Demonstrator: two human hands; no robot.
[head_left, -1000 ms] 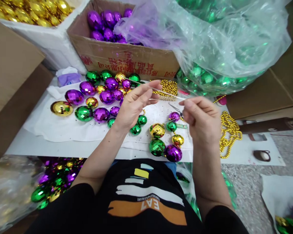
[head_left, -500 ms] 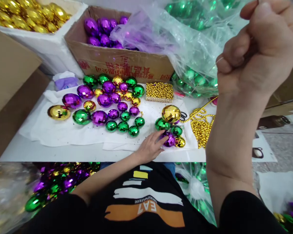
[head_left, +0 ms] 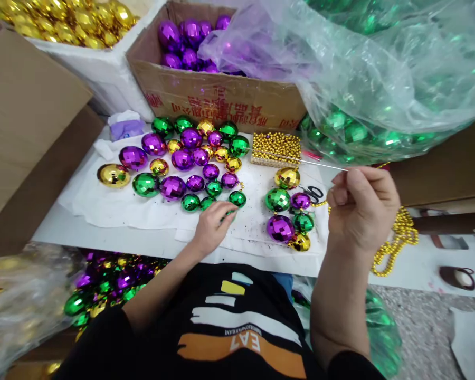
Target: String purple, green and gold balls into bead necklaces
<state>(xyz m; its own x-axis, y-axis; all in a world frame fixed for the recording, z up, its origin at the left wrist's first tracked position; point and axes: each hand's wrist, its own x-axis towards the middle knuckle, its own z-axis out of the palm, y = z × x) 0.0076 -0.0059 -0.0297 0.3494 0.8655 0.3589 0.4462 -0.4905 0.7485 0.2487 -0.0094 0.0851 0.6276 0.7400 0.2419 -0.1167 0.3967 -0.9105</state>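
Observation:
My left hand point(head_left: 212, 226) is at the front edge of the bauble cluster, its fingers curled around a shiny green bauble point(head_left: 230, 214) that they mostly cover. In my right hand point(head_left: 362, 208), raised at the right, thumb and fingers pinch a long thin needle point(head_left: 301, 159). The needle points left over the gold bead box point(head_left: 276, 148). Faceted purple point(head_left: 173, 188), green and gold baubles lie joined in strings on the white cloth. A smaller ring of baubles, with a purple one point(head_left: 281, 228) at its lower left, lies between my hands.
Behind stand a cardboard box point(head_left: 221, 100) of purple baubles and a white foam box point(head_left: 114, 68) of gold ones. Plastic bags point(head_left: 380, 79) of green baubles bulge at back right. Black-handled scissors point(head_left: 313, 193) and gold bead chains point(head_left: 396, 240) lie at right.
My left hand has moved left from the small ring's purple bauble to the green one. My right hand has come down from high up, bringing the needle across the table. The view has shifted right.

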